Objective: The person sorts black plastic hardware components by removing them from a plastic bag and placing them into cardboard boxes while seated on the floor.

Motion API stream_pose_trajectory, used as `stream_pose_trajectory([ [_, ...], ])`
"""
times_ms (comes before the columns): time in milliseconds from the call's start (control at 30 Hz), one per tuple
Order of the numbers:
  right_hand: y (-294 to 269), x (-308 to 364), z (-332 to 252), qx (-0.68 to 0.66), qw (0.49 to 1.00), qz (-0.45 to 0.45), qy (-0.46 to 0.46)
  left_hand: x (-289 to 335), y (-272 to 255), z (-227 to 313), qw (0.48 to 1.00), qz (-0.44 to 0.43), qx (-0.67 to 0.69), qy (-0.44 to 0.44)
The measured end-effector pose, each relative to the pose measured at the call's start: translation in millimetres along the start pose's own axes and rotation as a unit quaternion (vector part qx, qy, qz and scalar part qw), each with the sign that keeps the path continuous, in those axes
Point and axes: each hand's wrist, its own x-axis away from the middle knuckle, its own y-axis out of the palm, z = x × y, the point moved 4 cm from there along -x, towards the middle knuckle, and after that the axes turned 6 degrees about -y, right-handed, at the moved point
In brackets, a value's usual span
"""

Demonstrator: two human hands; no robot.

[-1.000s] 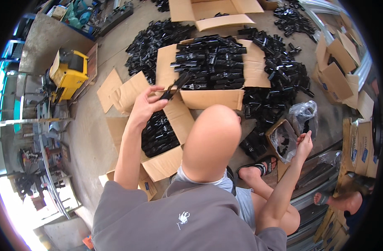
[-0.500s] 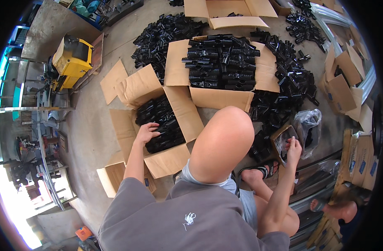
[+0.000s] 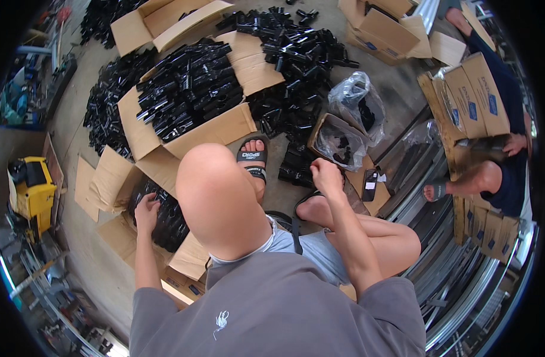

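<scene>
My left hand [image 3: 146,212], fingers loosely curved and apart, is at an open cardboard box [image 3: 113,172] on the left. Rows of glossy black tubular fittings [image 3: 170,223] lie inside it; my hand shows nothing in its grasp. My right hand [image 3: 328,178] is closed, its fingertips drawn together, over the floor right of my raised knee. Whatever it may hold is hidden. Just beyond it are more black fittings [image 3: 296,166] and a small carton [image 3: 321,132] lined with clear plastic, with small black pieces inside.
A larger carton [image 3: 216,130] heaped with fittings stands ahead, beside a loose pile [image 3: 305,56]. A clear plastic bag [image 3: 357,89] sits by the small carton. Long metal bars [image 3: 403,220] lie at right, near another person's leg [image 3: 484,178]. A yellow machine [image 3: 31,187] stands far left.
The view has swung to the right. My right hand has drawn back from the small plastic-lined carton toward the fittings near my foot. My left hand stays at the left box.
</scene>
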Motion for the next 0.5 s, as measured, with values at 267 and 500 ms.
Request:
stream_pose_trajectory([
  [267, 81, 18, 2, 0.205, 0.952, 0.003, -0.226, 27, -2, 121, 0.977, -0.005, 0.185, 0.107],
  [500, 97, 16, 10, 0.252, 0.934, 0.041, -0.251, 46, -19, 194, 0.953, -0.024, 0.260, 0.156],
])
